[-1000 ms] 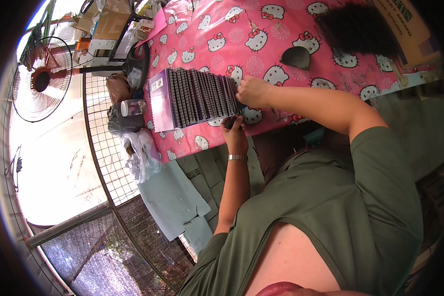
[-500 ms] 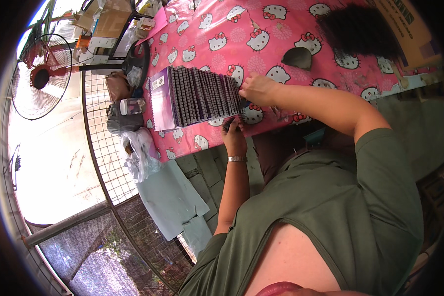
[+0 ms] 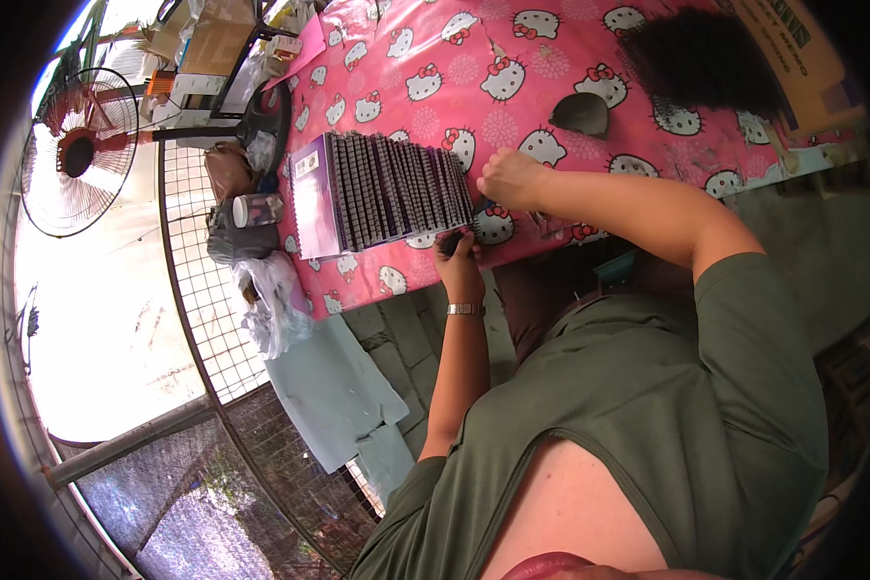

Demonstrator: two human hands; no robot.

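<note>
A long row of dark, ribbed cards (image 3: 396, 188) stands on edge on a table with a pink cat-print cloth (image 3: 435, 58). A purple-and-white card closes the row's left end. My right hand (image 3: 507, 179) presses with curled fingers against the row's right end. My left hand (image 3: 461, 266), with a metal band on its wrist, pinches a small dark piece at the row's near right corner, by the table's edge.
A heap of black fibres (image 3: 701, 58) and a small dark mound (image 3: 580, 114) lie farther back, beside a cardboard box (image 3: 793, 48). Left of the table are a wire grid (image 3: 203, 290), a jar (image 3: 256, 208), a plastic bag (image 3: 271, 300) and a standing fan (image 3: 72, 155).
My right hand has slid slightly to the right along the end of the row. My left hand stays at the near corner.
</note>
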